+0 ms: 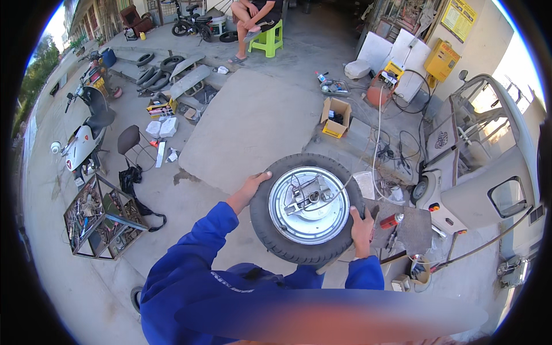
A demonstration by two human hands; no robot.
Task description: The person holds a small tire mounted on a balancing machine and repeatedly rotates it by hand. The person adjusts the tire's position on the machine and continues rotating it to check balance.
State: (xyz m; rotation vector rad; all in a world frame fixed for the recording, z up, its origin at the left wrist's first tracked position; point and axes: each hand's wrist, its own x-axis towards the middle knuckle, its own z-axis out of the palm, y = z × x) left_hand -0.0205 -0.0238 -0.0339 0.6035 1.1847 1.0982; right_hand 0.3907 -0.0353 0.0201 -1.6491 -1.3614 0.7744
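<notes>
Left hand: the left hand (251, 187) is clasped over the upper left edge of the scooter wheel (307, 208), thumb on the tread, fingers curled out of sight behind it.
Right hand: the right hand (361, 230) grips the lower right edge of the tyre, fingers wrapped over the rubber.
Wheel: held flat between both hands, in front of the person's chest and clear of the concrete floor (253, 123); the silver hub motor (309, 205) faces up.
Cable: a thin wire (376, 144) runs from the hub's centre past the right hand toward the clutter beyond it. I judge it could snag or pull taut if the wheel is swung away from that side, straining the joint at the axle.
Grip risk: the hold is on the rim edges only, and a hub wheel is likely heavy; a slip at either hand could tip it down onto the floor or onto the person's feet.
Below the right hand: a red spray can (391, 221) and small tools lie on a dark mat (411, 230); a dropped wheel could strike or scatter them.
Left of the left hand: an open tool rack (100, 221), well apart.
Right of the right hand: the pale body of a small vehicle (489, 184), near enough to be knocked if the wheel is swung wide.
Far beyond the hands: a seated person on a green stool (268, 39), well apart.
</notes>
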